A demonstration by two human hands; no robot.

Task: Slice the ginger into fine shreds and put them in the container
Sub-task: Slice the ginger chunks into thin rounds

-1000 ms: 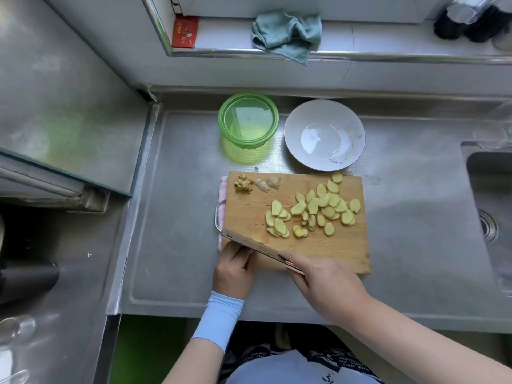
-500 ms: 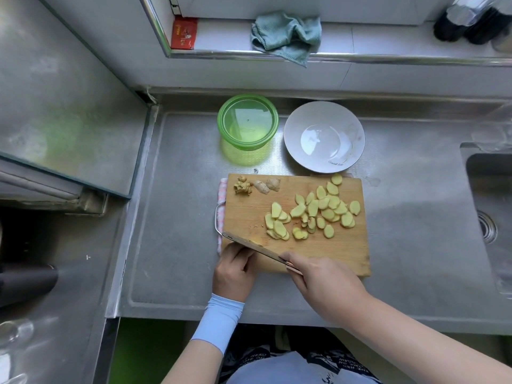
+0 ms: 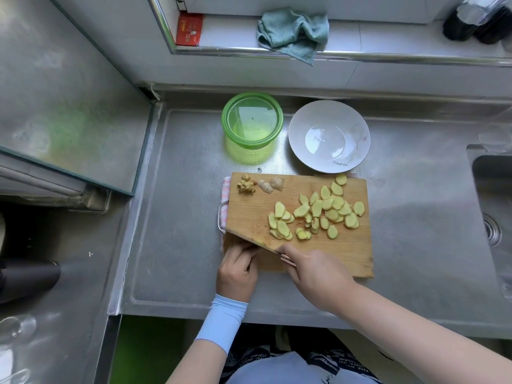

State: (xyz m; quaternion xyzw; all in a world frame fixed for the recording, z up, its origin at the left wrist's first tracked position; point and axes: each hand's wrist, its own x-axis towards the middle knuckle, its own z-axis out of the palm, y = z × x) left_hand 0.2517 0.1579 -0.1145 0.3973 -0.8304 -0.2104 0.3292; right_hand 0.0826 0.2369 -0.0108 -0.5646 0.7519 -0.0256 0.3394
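Note:
Several pale yellow ginger slices (image 3: 318,214) lie spread over the middle and right of the wooden cutting board (image 3: 349,253). Peel scraps and ginger ends (image 3: 260,185) sit at its far left corner. My right hand (image 3: 315,273) grips the handle of a cleaver (image 3: 249,239), whose blade slants across the board's near left corner. My left hand (image 3: 238,270) rests just behind the blade with curled fingers; anything under them is hidden. The green plastic container (image 3: 252,120) stands behind the board, lid on.
A white bowl (image 3: 329,137) stands right of the container. A sink (image 3: 493,217) opens at the far right. A teal cloth (image 3: 293,31) and a red packet (image 3: 189,29) lie on the back ledge. A raised steel surface (image 3: 55,92) fills the left.

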